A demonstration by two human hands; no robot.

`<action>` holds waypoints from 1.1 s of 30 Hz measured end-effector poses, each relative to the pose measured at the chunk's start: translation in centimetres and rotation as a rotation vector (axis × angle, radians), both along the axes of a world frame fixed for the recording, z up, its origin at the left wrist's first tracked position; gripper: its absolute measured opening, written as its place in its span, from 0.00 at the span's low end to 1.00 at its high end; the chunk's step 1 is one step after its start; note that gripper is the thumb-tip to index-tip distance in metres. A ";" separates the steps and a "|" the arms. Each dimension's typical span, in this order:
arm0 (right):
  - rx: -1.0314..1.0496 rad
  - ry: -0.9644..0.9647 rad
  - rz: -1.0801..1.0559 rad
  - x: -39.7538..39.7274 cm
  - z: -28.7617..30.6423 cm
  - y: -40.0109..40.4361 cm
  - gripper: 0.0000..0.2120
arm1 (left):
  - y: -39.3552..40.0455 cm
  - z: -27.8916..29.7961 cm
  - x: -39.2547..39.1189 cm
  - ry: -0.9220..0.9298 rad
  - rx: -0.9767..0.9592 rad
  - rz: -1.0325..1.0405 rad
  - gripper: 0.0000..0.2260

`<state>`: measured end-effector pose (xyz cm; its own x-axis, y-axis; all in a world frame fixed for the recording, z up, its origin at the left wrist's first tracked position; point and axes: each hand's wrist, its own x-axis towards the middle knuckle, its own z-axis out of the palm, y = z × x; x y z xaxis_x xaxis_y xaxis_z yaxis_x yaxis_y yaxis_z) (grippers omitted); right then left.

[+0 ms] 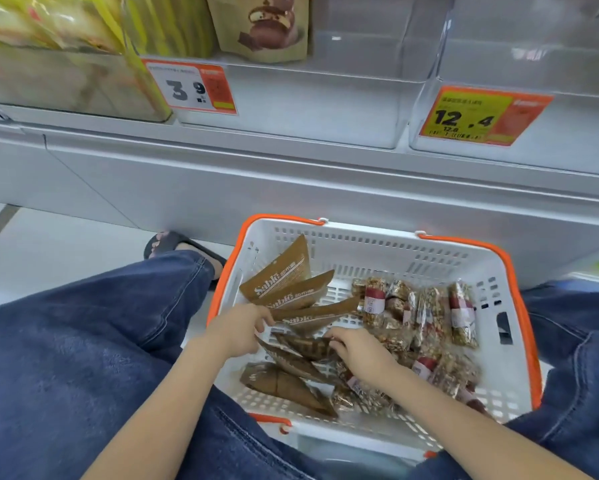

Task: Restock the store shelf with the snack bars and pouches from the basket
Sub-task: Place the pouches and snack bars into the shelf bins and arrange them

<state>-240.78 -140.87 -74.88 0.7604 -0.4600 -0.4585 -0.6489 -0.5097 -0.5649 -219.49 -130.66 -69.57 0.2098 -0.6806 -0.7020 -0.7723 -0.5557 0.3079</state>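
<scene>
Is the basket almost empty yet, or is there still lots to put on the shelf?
Still lots. The basket holds many brown pouches and a pile of snack bars. Both hands are inside it: the left hand pinches one pouch, the right hand touches another. Up on the shelf, the clear bin looks nearly bare, with one brown bag behind it. Most restocking remains.

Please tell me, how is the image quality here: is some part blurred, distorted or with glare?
Head view: the wide lens bends the grey shelf edge; top corners are blurred, the yellow packets smeared; the brown paper pouches in the white plastic basket with orange rim stay sharp enough to read; clear shelf bins show soft glare; lighting even, shadows faint.
</scene>
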 end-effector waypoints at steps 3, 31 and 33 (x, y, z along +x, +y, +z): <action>-0.003 -0.028 -0.047 0.3 0.2 -0.5 0.11 | 0.6 -0.2 -0.3 -0.112 -0.057 -0.012 0.09; 0.154 -0.129 -0.135 0.9 1.9 -1.7 0.13 | 0.4 -3.6 -4.9 0.416 0.124 1.118 0.20; 0.152 -0.107 -0.098 0.6 3.3 -2.3 0.13 | 0.1 -3.9 -4.9 0.225 0.042 0.975 0.07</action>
<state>-240.20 -143.13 -71.59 0.7635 -0.4657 -0.4475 -0.6234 -0.3504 -0.6990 -224.41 -130.57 -73.44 0.5219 -0.2558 -0.8138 0.1003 -0.9290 0.3563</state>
